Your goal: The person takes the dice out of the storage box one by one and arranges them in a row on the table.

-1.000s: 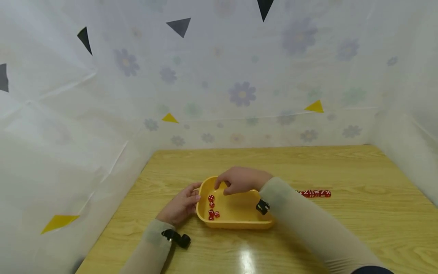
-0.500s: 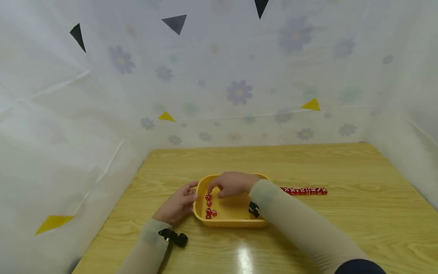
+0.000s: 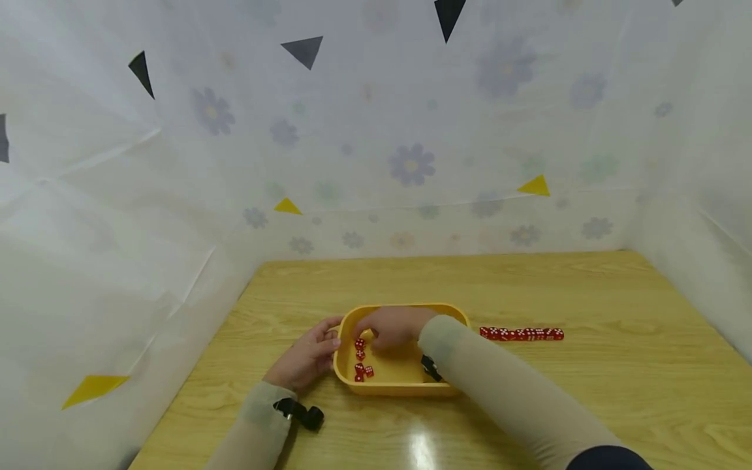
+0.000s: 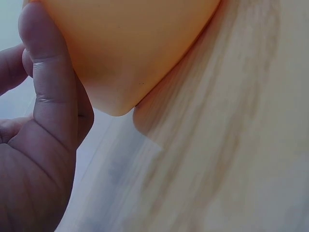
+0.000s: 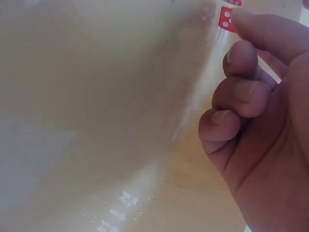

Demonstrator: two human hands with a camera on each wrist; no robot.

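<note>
A yellow tray (image 3: 405, 386) sits on the wooden table (image 3: 587, 391). My right hand (image 3: 389, 329) is down inside it, over its left half where several red dice (image 3: 360, 356) lie. In the right wrist view one fingertip of that hand (image 5: 241, 72) touches a red die (image 5: 225, 18) on the tray floor (image 5: 96, 96), and the other fingers are curled. A pinch is not visible. My left hand (image 3: 308, 358) rests against the tray's left outer wall (image 4: 135, 43), its thumb (image 4: 46, 87) lying straight along it.
A straight row of red dice (image 3: 519, 333) lies on the table just right of the tray. White flowered sheeting (image 3: 411, 163) walls in the table at the back and both sides. Bare tabletop (image 4: 231, 145) stretches in front of the tray.
My right hand has gone lower and leftward into the tray, down to the dice. The left hand stays at the tray's left side.
</note>
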